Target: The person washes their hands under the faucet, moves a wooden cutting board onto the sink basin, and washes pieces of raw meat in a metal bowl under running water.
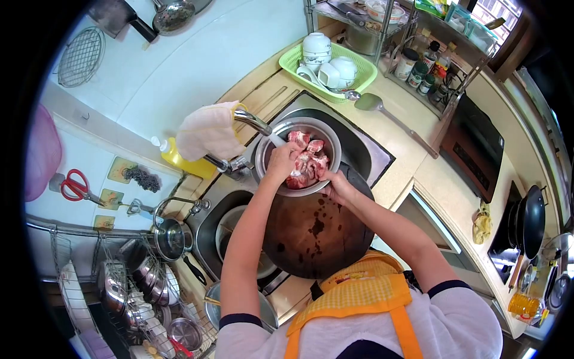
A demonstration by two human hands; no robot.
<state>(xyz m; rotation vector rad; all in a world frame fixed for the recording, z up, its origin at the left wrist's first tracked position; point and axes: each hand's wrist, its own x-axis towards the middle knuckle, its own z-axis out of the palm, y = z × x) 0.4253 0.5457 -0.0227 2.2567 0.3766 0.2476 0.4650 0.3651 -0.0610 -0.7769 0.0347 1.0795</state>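
Observation:
A metal bowl point(262, 157) with several pieces of raw, bone-in meat point(315, 145) sits over the sink under the faucet point(253, 121), whose water stream falls into it. My left hand point(283, 160) reaches inside the bowl, fingers curled over the meat and partly hidden among the pieces. At the bowl's near right edge, my right hand point(338, 186) grips the rim, with some fingers inside against the meat. Below the bowl lies a large round dark brown board point(320, 233), wet with dark spots, close to my apron.
A green basket point(287, 60) of bowls and spoons stands behind the sink, beside a spatula point(394, 119). A yellow bottle point(185, 160) and a cloth point(209, 134) are at the faucet. An induction cooker point(472, 146) and wok point(530, 221) are right; a dish rack point(101, 239) is left.

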